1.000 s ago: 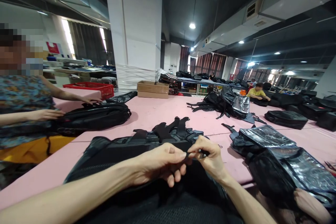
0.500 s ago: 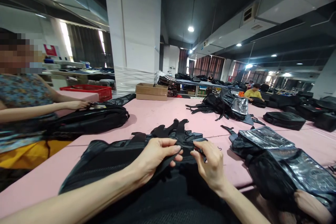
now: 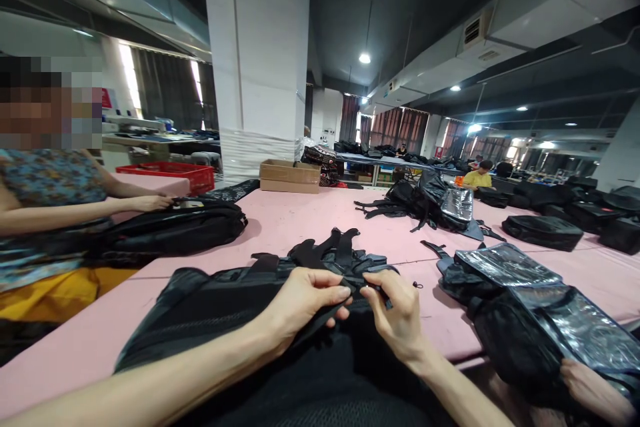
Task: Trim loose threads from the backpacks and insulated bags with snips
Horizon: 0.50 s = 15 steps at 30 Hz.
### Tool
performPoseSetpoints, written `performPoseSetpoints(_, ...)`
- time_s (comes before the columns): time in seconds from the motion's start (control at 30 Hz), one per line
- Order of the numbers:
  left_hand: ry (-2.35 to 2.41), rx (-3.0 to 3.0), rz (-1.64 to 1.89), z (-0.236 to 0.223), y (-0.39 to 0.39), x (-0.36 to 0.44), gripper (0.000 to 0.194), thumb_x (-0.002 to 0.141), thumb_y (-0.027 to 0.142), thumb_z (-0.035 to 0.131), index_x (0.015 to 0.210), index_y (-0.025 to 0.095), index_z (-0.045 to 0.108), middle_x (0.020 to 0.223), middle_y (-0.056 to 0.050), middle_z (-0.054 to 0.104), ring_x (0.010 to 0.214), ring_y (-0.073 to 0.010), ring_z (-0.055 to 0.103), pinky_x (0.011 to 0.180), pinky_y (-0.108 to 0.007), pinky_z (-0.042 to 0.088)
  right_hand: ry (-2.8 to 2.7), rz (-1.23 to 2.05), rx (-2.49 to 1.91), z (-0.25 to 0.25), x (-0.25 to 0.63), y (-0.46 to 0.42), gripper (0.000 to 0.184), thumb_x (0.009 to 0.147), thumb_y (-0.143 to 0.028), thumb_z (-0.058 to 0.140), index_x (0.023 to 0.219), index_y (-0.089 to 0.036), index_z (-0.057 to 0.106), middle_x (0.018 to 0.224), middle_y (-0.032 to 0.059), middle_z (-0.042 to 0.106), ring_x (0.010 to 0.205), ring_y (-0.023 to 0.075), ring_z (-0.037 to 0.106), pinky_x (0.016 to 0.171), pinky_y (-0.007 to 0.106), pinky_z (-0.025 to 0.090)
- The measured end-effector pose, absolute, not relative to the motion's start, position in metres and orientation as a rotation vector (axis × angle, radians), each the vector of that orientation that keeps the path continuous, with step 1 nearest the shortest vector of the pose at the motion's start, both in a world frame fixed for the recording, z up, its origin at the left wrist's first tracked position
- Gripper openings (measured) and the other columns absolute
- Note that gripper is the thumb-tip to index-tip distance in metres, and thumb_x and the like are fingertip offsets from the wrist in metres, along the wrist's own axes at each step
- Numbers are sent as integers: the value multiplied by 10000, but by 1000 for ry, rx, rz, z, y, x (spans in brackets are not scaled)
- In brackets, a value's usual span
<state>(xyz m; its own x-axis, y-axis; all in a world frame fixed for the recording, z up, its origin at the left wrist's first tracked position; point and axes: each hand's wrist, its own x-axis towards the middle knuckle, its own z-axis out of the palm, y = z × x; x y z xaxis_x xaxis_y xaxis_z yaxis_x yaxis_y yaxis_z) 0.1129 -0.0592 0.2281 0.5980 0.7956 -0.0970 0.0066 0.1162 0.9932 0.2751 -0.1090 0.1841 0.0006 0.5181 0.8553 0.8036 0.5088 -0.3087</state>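
A black backpack [image 3: 210, 307] lies in front of me, its straps [image 3: 345, 247] bunched at the far side. My left hand [image 3: 310, 297] is closed, thumb and forefinger pinching a black strap of the backpack. Just right of it, my right hand [image 3: 395, 303] is closed in a pinch close to the same strap. Something small and dark sits in those right fingers, too hidden to name. A thin dark loop [image 3: 417, 285] shows beyond the right knuckles.
A co-worker [image 3: 50, 200] at left handles another black bag [image 3: 175, 227] on the pink table [image 3: 300, 213]. Bags with clear plastic panels [image 3: 505, 263] lie at right, where another person's hand [image 3: 595, 387] touches one. A cardboard box [image 3: 289, 177] stands at the back, near a red crate [image 3: 200, 179].
My right hand has moved slightly left, closer to my left hand, which still pinches the strap. The co-worker's head at left has shifted a little.
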Motion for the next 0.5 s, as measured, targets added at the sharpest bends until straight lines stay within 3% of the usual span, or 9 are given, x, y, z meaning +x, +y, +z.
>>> performPoseSetpoints(0.17,779,1343,662,228,-57,113,256,557,332,729,628,107,630,635,-24,627,534,-95,562,473,-192,412,-1520,-76,-1197,182,278,-110,129,834,-237,517,868,-190,632,809,30,667,738,149,616,656,248,486)
performPoseSetpoints(0.5,760,1316,637,216,-50,112,264,572,334,735,702,120,652,664,-31,647,548,-89,546,532,-201,434,-1464,33,-1204,177,275,-112,117,819,-234,532,863,-192,632,785,10,656,709,139,598,639,237,464)
